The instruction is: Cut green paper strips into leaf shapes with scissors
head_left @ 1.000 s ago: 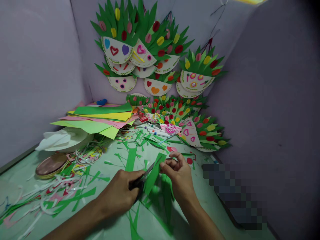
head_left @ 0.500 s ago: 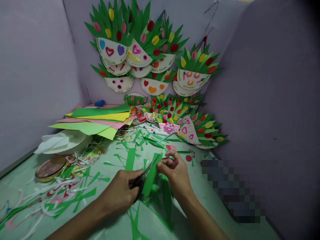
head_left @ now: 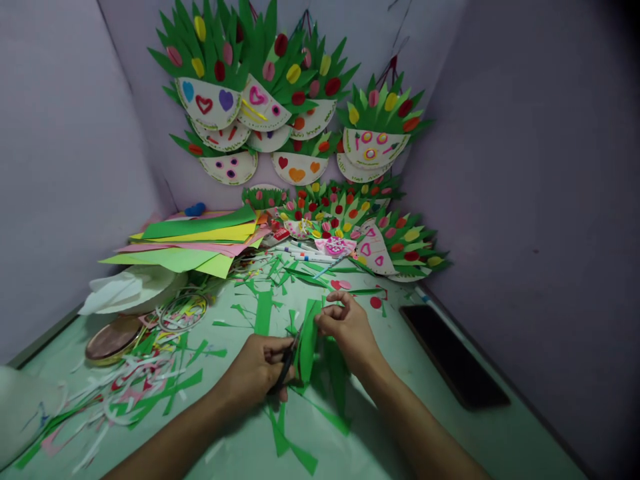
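The left hand (head_left: pixel 263 369) gripped black-handled metal scissors (head_left: pixel 286 372); the right hand (head_left: pixel 349 328) pinched a long green paper strip (head_left: pixel 308 348).

Pale item (head_left: pixel 25 410) cut by left edge; scissor handles (head_left: pixel 284 375) partly hidden.

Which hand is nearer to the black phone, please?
Right. The right hand is to the left of the phone, pinching green paper; the left hand, holding scissors, is farther left.
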Available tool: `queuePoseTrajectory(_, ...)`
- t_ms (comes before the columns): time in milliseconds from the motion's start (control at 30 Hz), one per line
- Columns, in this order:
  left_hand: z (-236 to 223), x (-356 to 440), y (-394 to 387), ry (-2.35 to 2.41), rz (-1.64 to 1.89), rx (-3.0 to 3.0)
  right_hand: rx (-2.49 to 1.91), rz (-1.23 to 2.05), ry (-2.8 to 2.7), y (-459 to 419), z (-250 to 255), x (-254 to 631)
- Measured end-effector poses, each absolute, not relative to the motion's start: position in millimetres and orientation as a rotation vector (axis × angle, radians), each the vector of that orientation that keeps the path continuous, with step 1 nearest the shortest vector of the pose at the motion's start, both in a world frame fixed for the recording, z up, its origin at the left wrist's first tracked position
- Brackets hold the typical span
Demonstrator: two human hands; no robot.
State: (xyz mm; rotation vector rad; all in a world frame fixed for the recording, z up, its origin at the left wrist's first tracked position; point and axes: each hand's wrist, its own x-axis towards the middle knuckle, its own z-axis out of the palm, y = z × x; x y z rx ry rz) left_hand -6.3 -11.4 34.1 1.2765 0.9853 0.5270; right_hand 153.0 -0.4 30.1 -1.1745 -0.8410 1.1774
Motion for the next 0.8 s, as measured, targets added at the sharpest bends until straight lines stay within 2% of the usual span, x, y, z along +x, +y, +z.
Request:
queuePoseTrajectory(233, 28, -3, -11, 1.047, 0.605, 1.169, -1.242, 1.23, -0.801, 1, 28, 156)
queuePoseTrajectory(433, 29, -19, 7, 1.131, 0.856, 1.133, -1.236, 1.268, -0.821, -1, 31, 155)
queuePoseTrajectory(667, 38, -15, 3, 1.114, 0.918, 1.135, -1.116, 1.584, -1.07, -13, 23, 139)
queuePoseTrajectory(800, 38, -11, 1, 1.133, 0.989, 1.132, -1.06, 1.617, -1.178, -16, 14, 133)
